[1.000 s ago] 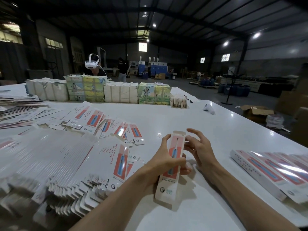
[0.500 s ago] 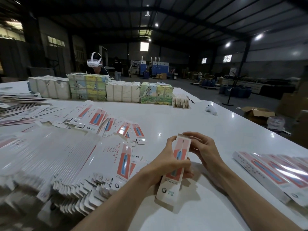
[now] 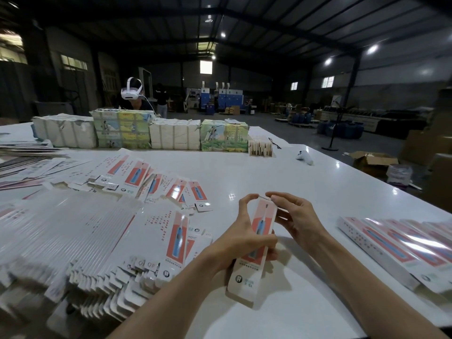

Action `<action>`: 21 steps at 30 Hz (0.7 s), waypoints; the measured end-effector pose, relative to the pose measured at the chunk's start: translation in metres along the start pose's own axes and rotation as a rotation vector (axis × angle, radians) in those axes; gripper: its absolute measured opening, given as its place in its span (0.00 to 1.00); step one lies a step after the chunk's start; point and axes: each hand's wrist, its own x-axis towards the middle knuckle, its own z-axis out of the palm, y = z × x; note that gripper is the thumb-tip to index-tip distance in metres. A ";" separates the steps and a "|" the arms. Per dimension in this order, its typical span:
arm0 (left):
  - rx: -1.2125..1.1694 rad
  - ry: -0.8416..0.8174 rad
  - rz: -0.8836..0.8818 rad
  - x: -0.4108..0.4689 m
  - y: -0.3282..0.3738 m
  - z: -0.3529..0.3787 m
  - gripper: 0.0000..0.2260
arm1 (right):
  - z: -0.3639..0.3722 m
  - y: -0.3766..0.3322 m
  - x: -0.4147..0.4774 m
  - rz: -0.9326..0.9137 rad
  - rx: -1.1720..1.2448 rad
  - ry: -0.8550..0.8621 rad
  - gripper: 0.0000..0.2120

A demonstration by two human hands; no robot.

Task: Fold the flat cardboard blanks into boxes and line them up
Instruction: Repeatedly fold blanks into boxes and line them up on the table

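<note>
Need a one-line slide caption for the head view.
Left hand grips a formed box while right hand pinches its top flap; flat blanks piled left, finished boxes lined up right.

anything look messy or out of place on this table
The flat blanks on the left lie in a sprawling fan instead of a square stack, with loose blanks scattered beyond it. The far-left white bundle has a torn-looking wrapper. The finished boxes on the right lie neatly side by side.

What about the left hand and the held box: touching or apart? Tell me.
Touching. Head view shows the left hand wrapped round the box, thumb lying across its printed front.
</note>
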 end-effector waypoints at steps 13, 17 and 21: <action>0.026 -0.016 0.082 0.004 -0.004 0.000 0.47 | -0.001 -0.004 0.000 0.017 -0.060 0.015 0.10; 0.040 -0.006 0.080 0.004 -0.004 0.001 0.45 | 0.000 -0.004 -0.001 -0.002 -0.078 0.023 0.11; 0.027 0.004 0.070 0.004 -0.005 0.001 0.44 | -0.001 -0.004 -0.002 -0.003 -0.079 0.020 0.12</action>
